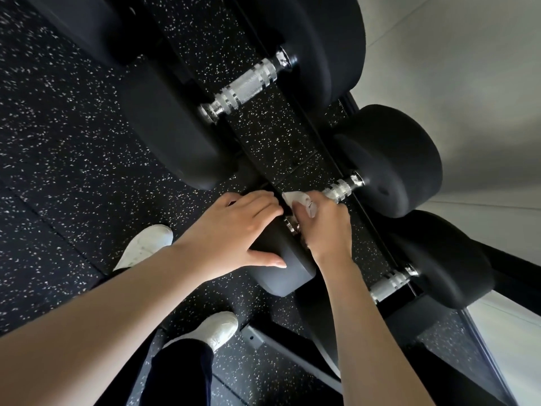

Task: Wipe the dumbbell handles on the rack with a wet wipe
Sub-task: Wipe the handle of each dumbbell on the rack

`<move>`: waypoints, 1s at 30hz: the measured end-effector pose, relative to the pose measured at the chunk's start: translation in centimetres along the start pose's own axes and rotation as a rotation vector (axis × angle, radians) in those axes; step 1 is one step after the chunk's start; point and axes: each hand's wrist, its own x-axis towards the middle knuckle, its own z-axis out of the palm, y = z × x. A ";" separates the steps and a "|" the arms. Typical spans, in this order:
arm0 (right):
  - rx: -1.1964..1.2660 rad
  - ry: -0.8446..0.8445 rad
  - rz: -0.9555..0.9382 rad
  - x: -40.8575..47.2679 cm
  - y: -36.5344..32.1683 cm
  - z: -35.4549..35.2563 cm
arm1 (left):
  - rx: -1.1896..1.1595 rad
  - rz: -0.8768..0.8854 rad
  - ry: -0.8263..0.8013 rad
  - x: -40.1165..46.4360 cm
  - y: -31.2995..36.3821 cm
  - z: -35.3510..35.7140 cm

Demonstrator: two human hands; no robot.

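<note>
Three black dumbbells lie on the rack [377, 230]. The middle dumbbell has a chrome handle [341, 190], and my right hand [325, 227] is wrapped around its near half with a white wet wipe [295, 199] pressed against the metal. My left hand [234, 227] rests on the near black head [281, 268] of that same dumbbell, fingers curled over its top and thumb along its side. A bigger dumbbell's knurled handle [248, 85] shows bare further up. A smaller dumbbell's handle [390, 284] shows bare lower right.
Black speckled rubber flooring [58, 142] lies under the rack. My two white shoes [146, 244] stand close to the rack's base bar [292, 353]. A pale wall [468, 68] runs behind the dumbbell heads on the right.
</note>
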 end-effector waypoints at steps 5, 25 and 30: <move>-0.072 0.067 0.032 1.5 -0.2 -1.2 | -0.003 -0.002 -0.006 -0.1 -0.1 0.0; 0.380 0.687 0.183 1.5 1.7 -0.2 | 0.024 0.020 -0.048 0.2 -0.1 -0.4; 0.486 0.588 0.260 0.0 1.1 -1.2 | 0.113 0.082 -0.106 0.5 -0.3 -1.7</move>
